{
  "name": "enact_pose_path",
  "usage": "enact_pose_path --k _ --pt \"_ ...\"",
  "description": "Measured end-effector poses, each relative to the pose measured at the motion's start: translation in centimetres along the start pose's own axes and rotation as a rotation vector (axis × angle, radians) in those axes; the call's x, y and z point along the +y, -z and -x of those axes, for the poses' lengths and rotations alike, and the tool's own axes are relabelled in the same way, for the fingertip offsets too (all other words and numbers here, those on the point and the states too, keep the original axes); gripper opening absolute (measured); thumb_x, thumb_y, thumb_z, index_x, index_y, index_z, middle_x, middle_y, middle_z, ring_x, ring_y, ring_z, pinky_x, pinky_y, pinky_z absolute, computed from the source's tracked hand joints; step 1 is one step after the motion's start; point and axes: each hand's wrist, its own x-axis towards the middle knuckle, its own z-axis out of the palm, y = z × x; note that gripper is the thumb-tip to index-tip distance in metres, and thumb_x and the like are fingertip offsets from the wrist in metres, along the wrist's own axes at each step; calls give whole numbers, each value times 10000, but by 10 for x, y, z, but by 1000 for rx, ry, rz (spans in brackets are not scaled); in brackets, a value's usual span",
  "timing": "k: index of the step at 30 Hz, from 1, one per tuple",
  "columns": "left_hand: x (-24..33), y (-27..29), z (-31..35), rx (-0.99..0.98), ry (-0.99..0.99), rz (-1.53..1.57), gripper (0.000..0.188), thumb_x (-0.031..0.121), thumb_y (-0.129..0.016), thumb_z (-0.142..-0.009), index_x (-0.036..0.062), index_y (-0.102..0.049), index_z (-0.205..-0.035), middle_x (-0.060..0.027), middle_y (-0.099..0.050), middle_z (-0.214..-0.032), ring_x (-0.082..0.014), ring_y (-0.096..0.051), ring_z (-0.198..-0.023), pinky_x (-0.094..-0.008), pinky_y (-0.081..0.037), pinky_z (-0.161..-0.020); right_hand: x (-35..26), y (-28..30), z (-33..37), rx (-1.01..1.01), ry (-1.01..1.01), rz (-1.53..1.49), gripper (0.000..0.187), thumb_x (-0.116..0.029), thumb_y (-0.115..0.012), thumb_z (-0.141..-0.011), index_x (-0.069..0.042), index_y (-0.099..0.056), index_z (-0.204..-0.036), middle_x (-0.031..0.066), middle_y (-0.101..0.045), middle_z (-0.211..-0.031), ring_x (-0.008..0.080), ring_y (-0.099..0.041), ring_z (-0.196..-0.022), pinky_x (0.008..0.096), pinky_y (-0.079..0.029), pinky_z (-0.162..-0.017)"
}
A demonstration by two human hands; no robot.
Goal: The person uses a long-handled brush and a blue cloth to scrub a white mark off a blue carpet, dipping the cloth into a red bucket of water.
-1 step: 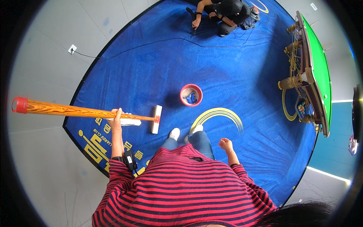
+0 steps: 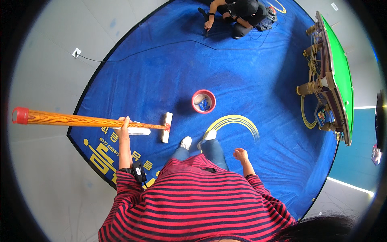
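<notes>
My left hand (image 2: pixel 123 128) is closed round the wooden handle of a long-handled floor brush (image 2: pixel 72 119). Its handle has a red end cap, and its pale rectangular head (image 2: pixel 166 127) is low, near the blue carpet; whether it touches cannot be told. A folded white cloth (image 2: pixel 139 131) shows beneath the handle beside that hand; its hold is partly hidden. Out to the right, my right hand (image 2: pixel 241 154) hangs with loosely curled fingers and nothing visible in it. Ahead of my feet, a red-rimmed bucket (image 2: pixel 215 102) contains something blue and liquid-looking.
The blue carpet (image 2: pixel 161 72) has yellow markings. A black cable (image 2: pixel 153 48) crosses it from a wall or floor socket (image 2: pixel 76 53). Far ahead, a person in black (image 2: pixel 244 16) crouches, one hand at the carpet. A green billiard table (image 2: pixel 338 72) stands right.
</notes>
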Motion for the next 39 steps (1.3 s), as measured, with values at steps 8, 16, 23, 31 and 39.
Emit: enact_pose_path --k 8,16,23,31,39 --pt "8 -9 14 128 36 77 143 58 -532 -795 26 -496 -660 -54 -535 -629 -124 -505 -601 -262 -422 -633 10 16 -60 -255 -21 413 216 -198 -539 -836 -58 -588 -993 75 -632 -762 156 -607 -631 289 -484 -543" --pt "9 -50 2 213 81 105 121 59 -491 -794 22 -466 -682 -74 -516 -618 -144 -494 -585 -285 -437 -613 -98 32 -126 -175 78 126 222 -197 -547 -818 -47 -603 -972 83 -651 -739 149 -625 -615 268 -477 -509" --pt "1 -64 5 281 91 74 112 57 -490 -798 26 -459 -695 -77 -509 -646 -149 -491 -611 -272 -415 -639 -135 54 -163 -178 62 111 221 -194 -543 -819 -38 -607 -963 79 -646 -727 139 -617 -603 256 -463 -489" --pt "9 -69 18 398 134 56 112 79 -470 -790 45 -434 -689 -59 -473 -652 -149 -480 -636 -275 -403 -661 -123 58 -198 -223 -32 254 235 -229 -543 -803 -32 -619 -904 60 -628 -638 126 -582 -514 259 -459 -465" --pt "9 -45 15 447 99 53 162 153 -478 -781 61 -416 -661 -68 -456 -640 -175 -471 -656 -297 -388 -684 -127 11 -246 -236 135 398 229 -290 -539 -775 -93 -650 -808 58 -616 -585 164 -603 -545 316 -483 -557"
